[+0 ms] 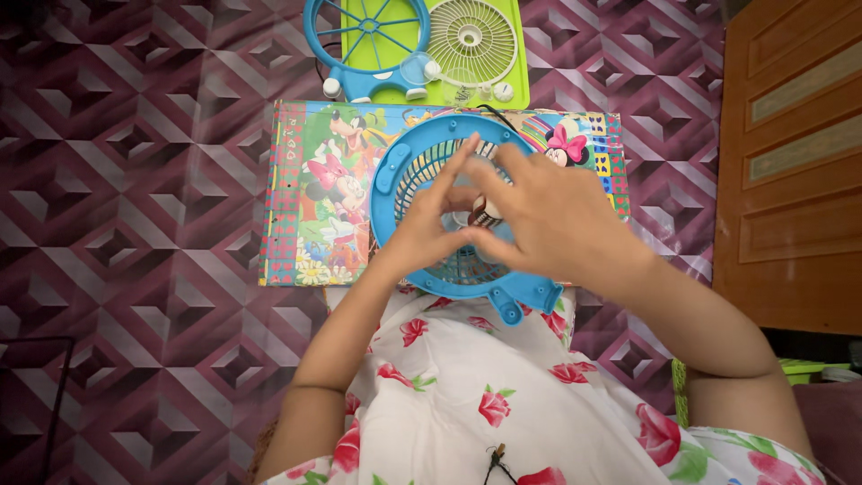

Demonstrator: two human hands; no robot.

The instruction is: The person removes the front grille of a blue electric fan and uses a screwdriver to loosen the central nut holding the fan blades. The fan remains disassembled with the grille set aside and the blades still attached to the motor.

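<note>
A round blue fan housing (395,184) with a grille lies on a colourful cartoon-printed board (305,193) in front of me. Both hands rest over its middle. My left hand (435,224) has its fingers stretched up across the grille. My right hand (548,211) covers the centre, where its fingers pinch a small dark-and-white part (485,208). The hub under the hands is mostly hidden.
Beyond the board sits a green tray (516,54) holding a blue spoked fan cover (368,40), a white grille (471,40) and small white knobs. A wooden door (790,162) stands at the right. The floor covering has a purple geometric pattern (135,180). My floral dress fills the bottom.
</note>
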